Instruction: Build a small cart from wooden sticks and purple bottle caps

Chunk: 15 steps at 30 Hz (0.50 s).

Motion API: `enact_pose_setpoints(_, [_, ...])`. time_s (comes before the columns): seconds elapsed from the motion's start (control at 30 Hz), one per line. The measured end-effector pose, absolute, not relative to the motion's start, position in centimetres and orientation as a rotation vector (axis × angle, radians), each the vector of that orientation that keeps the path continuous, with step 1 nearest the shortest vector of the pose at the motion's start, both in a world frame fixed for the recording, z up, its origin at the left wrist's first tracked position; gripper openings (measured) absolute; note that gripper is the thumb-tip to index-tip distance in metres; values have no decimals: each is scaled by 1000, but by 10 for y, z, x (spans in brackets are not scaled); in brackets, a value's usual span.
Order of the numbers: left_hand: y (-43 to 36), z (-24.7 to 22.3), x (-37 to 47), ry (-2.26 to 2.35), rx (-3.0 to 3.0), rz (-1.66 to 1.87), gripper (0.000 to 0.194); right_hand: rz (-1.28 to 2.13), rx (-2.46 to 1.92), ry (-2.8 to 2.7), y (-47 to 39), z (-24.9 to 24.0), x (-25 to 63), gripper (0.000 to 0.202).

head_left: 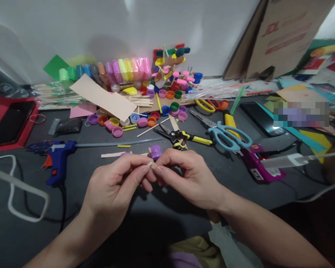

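My left hand (115,186) and my right hand (191,178) meet over the near middle of the desk. Thumbs and forefingers of both pinch a small pale wooden piece (151,165) between them. Just behind the fingertips lies a purple bottle cap (155,152) with a bit of wood against its side. A second purple cap is mostly hidden behind my left fingers. Past my right hand are black-and-yellow cutting pliers (197,138), with their jaws pointing left. A flat wooden strip (111,155) lies beyond my left hand.
A blue glue gun (57,156) lies at left with its cord. Light-blue scissors (229,136) and a purple power strip (261,163) are at right. Coloured caps, sticks, a cardboard strip (103,96) and clay tubs (128,70) fill the back. A phone (262,119) lies far right.
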<state>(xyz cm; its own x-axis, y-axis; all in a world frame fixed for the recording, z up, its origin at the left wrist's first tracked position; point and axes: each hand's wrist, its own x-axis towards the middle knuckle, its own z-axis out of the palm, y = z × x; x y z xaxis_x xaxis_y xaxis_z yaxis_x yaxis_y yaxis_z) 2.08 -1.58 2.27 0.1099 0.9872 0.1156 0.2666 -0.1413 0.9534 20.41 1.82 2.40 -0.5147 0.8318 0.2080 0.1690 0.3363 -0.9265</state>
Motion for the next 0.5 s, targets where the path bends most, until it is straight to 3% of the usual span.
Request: enact_pose_setpoints(0.5, [-16, 23, 23, 1333, 1831, 1082, 18, 1378, -882, -1751, 18, 25, 207, 20])
